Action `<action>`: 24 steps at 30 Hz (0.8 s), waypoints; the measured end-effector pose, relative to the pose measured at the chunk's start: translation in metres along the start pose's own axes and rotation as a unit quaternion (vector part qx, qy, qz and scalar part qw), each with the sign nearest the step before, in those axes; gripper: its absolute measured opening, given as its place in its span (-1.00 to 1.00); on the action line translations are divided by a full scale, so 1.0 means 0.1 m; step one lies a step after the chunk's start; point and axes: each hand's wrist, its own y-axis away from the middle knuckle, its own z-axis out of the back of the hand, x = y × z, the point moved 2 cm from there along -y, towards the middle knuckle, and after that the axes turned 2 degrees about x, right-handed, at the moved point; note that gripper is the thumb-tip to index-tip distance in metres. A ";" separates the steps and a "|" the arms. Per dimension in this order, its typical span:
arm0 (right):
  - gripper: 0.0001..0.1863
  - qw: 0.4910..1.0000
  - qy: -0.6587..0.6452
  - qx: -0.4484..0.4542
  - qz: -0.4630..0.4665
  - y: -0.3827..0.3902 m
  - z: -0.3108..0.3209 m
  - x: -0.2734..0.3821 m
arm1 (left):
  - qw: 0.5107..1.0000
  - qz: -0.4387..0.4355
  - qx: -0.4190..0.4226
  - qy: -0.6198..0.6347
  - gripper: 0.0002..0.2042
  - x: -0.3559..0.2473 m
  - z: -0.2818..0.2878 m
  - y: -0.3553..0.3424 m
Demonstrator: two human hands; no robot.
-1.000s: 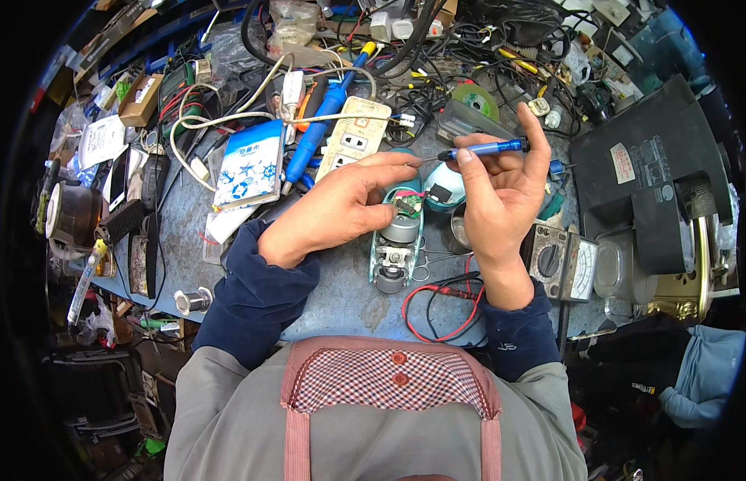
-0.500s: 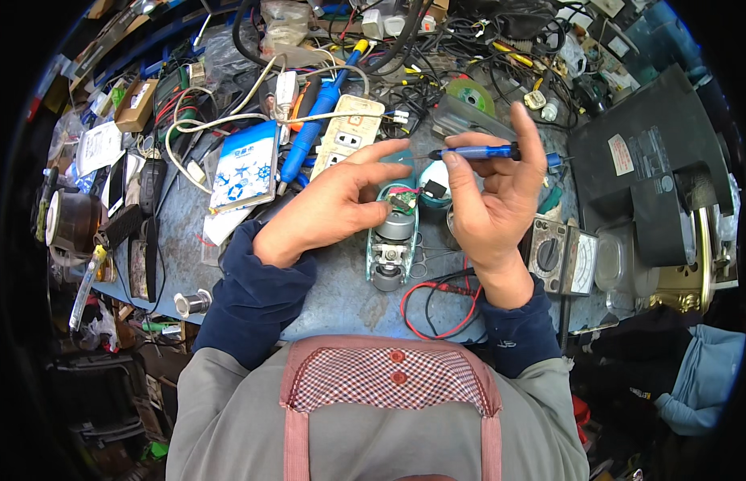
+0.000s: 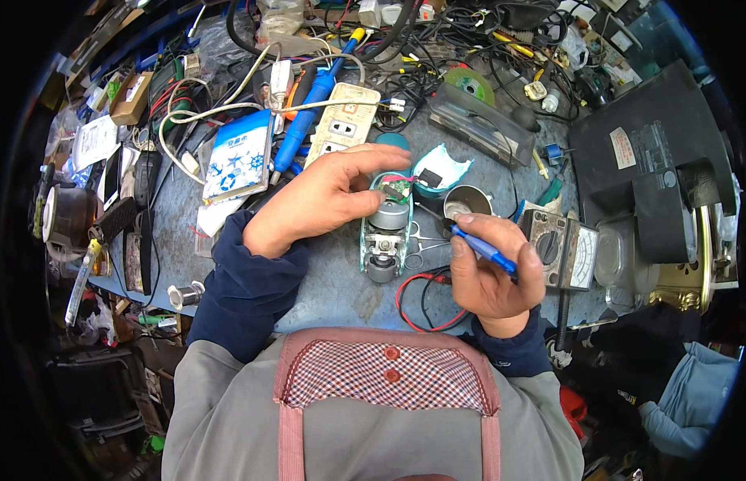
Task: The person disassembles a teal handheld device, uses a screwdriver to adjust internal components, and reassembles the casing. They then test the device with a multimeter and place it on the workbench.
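One device (image 3: 385, 216) lies on the bench (image 3: 336, 293). The left hand (image 3: 318, 196) spreads over its upper end, grip not discernible; the right hand (image 3: 496, 280) grasps one screwdriver (image 3: 485, 247). Near the right hand are one cup (image 3: 474, 192) and one meter (image 3: 553, 247).

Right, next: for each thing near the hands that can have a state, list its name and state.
Slim teal-cased device: opened, green circuit board exposed
Blue-handled screwdriver: gripped in right hand
Left hand: thumb and forefinger apart
Round metal cup: uncovered
Blue-and-white patterned notebook: closed
Thin red cable: curled
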 end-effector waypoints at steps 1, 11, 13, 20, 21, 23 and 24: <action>0.03 1.000 0.008 0.008 0.013 -0.02 -0.02 0.01 | 1.000 -0.006 -0.001 -0.005 -0.41 0.01 0.00 0.00; 0.11 0.996 0.035 0.083 0.015 -0.08 -0.04 0.07 | 1.000 -0.013 -0.005 -0.015 -0.42 0.00 -0.01 0.00; 0.11 0.995 0.038 0.087 0.017 -0.08 -0.05 0.07 | 1.000 -0.010 -0.005 -0.014 -0.41 -0.01 -0.01 0.00; -0.27 0.997 0.009 0.049 0.058 -0.02 -0.13 0.01 | 1.000 -0.014 -0.002 -0.005 -0.41 0.00 -0.01 -0.01; -0.33 0.996 0.007 0.054 0.064 -0.02 -0.13 0.01 | 1.000 -0.015 -0.003 -0.003 -0.41 0.01 -0.01 -0.01; -0.43 0.995 0.003 0.063 0.074 -0.02 -0.14 0.03 | 1.000 -0.018 -0.002 -0.001 -0.41 0.03 -0.01 -0.01; -0.47 0.995 0.008 0.063 0.081 -0.03 -0.16 0.04 | 1.000 -0.019 -0.003 0.000 -0.41 0.04 -0.01 -0.01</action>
